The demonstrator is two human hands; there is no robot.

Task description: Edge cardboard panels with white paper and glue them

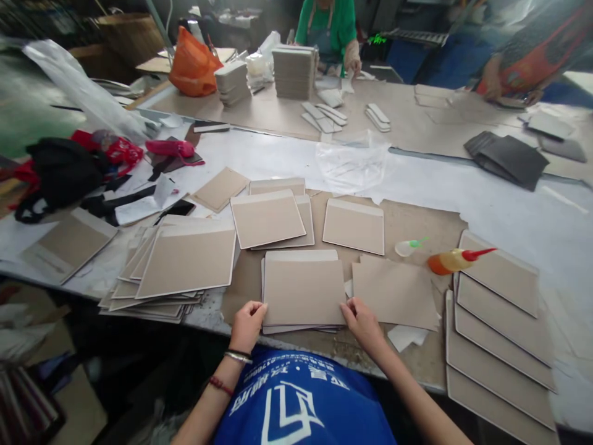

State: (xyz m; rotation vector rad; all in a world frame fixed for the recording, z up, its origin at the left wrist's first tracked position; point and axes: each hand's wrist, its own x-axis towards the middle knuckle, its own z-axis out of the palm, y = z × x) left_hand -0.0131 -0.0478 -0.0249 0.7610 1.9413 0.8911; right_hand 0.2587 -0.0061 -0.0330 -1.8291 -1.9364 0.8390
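A small stack of tan cardboard sheets [303,290] lies at the near table edge in front of me. My left hand [248,324] pinches its near left corner with curled fingers. My right hand [364,321] grips the near right corner the same way. A loose tan sheet [393,290] lies just right of the stack, partly under my right hand's reach. An orange glue bottle with a red tip [451,259] lies on its side further right.
A fanned pile of boards [176,269] sits left, overlapping boards [500,321] right, more boards [269,216] behind. Black and red bags [65,170] lie far left. Other people [327,31] work at the far table with grey stacks [294,71].
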